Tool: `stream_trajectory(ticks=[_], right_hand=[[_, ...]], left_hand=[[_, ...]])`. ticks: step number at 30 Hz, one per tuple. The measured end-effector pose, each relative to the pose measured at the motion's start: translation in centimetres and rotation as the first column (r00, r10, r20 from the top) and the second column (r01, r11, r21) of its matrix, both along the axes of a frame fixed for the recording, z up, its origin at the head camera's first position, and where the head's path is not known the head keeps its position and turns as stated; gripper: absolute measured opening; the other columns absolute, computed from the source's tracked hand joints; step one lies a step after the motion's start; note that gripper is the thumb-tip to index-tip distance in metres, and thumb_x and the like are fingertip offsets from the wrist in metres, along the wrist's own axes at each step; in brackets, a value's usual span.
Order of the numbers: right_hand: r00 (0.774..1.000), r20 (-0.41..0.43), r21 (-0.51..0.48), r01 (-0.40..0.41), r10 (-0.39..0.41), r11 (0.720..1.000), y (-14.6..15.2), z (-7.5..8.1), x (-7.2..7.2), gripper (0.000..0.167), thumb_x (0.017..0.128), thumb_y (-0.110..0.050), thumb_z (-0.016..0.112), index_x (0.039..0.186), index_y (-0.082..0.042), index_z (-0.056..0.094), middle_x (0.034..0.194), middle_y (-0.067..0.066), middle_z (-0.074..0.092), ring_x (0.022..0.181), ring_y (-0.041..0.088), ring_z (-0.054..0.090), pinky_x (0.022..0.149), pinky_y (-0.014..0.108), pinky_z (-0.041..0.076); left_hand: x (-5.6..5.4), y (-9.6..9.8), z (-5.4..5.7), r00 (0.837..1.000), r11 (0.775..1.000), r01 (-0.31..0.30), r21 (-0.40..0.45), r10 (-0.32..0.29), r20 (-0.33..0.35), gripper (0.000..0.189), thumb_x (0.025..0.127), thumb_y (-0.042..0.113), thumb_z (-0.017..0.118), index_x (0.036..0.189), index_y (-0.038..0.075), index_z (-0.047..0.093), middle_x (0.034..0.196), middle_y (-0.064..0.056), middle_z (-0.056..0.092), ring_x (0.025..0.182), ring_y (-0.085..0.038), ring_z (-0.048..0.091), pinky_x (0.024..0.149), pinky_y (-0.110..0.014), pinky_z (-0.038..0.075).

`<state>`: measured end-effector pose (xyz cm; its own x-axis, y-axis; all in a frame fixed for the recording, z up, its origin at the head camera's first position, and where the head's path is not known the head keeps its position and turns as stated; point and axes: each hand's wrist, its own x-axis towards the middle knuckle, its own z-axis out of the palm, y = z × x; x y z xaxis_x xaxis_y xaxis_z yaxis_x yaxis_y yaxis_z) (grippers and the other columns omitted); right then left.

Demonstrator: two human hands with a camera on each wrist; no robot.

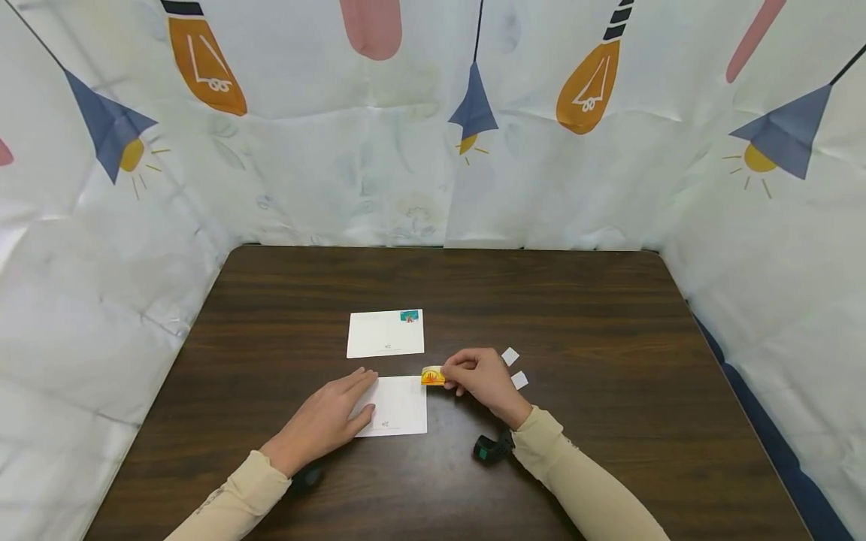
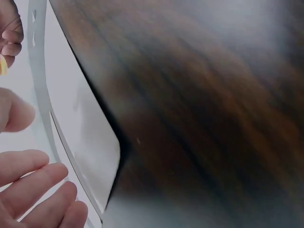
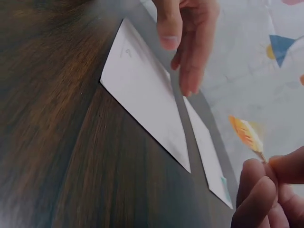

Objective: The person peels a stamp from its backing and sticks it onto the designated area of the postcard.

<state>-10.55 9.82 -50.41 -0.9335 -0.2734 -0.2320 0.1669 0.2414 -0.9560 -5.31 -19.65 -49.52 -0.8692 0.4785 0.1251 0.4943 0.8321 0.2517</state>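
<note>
A plain white envelope (image 1: 399, 406) with small print low on its face lies on the near part of the table. My left hand (image 1: 331, 413) rests at its left side, fingers extended and thumb spread over the paper. Between thumb and fingertips, my right hand (image 1: 482, 382) pinches a yellow-orange stamp (image 1: 432, 376) by its right end. From the head, the stamp overlaps the envelope's upper right corner; in the right wrist view, the stamp (image 3: 247, 133) sticks out from the fingertips, raised. Farther back lies a second white envelope (image 1: 384, 336) with a teal stamp (image 1: 409, 316) at its upper right.
Two small white paper pieces, an upper paper piece (image 1: 510, 356) and a lower paper piece (image 1: 519, 380), lie just right of my right hand. A black device (image 1: 492, 449) sits at my right wrist. Patterned white cloth (image 1: 325, 173) hangs behind the brown table (image 1: 582, 300).
</note>
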Motion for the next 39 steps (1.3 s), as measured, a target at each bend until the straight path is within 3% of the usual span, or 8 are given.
stream_trajectory(ticks=[6, 10, 16, 25, 39], right_hand=[[1.000, 0.011, 0.054, -0.026, 0.025, 0.998, -1.8, -0.3, -0.6, 0.016, 0.092, -0.018, 0.076, 0.097, -0.003, 0.078, 0.077, 0.011, 0.078, 0.062, 0.013, 0.070, 0.062, 0.032, 0.062], [0.999, 0.042, 0.038, -0.022, 0.020, 0.999, -2.5, -0.5, -0.8, 0.016, 0.092, -0.017, 0.076, 0.096, -0.001, 0.078, 0.076, 0.012, 0.078, 0.061, 0.012, 0.071, 0.063, 0.033, 0.064], [0.998, 0.067, 0.026, -0.022, 0.021, 0.999, -3.2, -1.2, -1.0, 0.015, 0.090, -0.014, 0.076, 0.094, 0.000, 0.077, 0.077, 0.014, 0.079, 0.060, 0.013, 0.072, 0.062, 0.032, 0.064], [0.999, 0.040, 0.106, -0.001, -0.003, 0.994, -3.9, -1.4, -0.7, 0.010, 0.087, -0.013, 0.076, 0.087, -0.004, 0.079, 0.070, 0.008, 0.077, 0.055, 0.010, 0.071, 0.058, 0.029, 0.063], [0.999, -0.035, 0.208, 0.012, -0.005, 0.978, -4.5, -1.1, -0.5, 0.009, 0.086, -0.010, 0.071, 0.080, -0.007, 0.078, 0.063, 0.004, 0.074, 0.049, 0.009, 0.066, 0.051, 0.027, 0.059]], left_hand=[[0.5, -1.2, -0.2, 0.997, 0.996, 0.066, -0.056, -0.067, -0.023, 0.067, 0.092, 0.033, 0.077, 0.144, -0.004, 0.057, 0.150, -0.019, 0.059, 0.139, -0.034, 0.059, 0.105, -0.047, 0.056], [0.9, -1.7, -0.4, 0.996, 0.992, 0.088, -0.088, -0.089, -0.018, 0.074, 0.094, 0.039, 0.075, 0.148, -0.006, 0.051, 0.155, -0.021, 0.053, 0.144, -0.036, 0.053, 0.110, -0.048, 0.053], [1.2, -2.1, -0.5, 0.997, 0.989, 0.070, -0.132, -0.065, 0.045, 0.079, 0.096, 0.044, 0.071, 0.153, -0.004, 0.045, 0.162, -0.020, 0.045, 0.150, -0.036, 0.046, 0.117, -0.049, 0.047], [1.1, -2.3, -0.7, 0.992, 0.987, 0.058, -0.148, -0.041, 0.120, 0.078, 0.099, 0.047, 0.066, 0.155, -0.002, 0.043, 0.165, -0.019, 0.040, 0.153, -0.035, 0.042, 0.120, -0.049, 0.043], [1.1, -2.1, -1.1, 0.992, 0.985, 0.056, -0.161, -0.037, 0.118, 0.075, 0.101, 0.048, 0.062, 0.154, -0.002, 0.044, 0.166, -0.019, 0.038, 0.154, -0.034, 0.041, 0.121, -0.049, 0.042]])
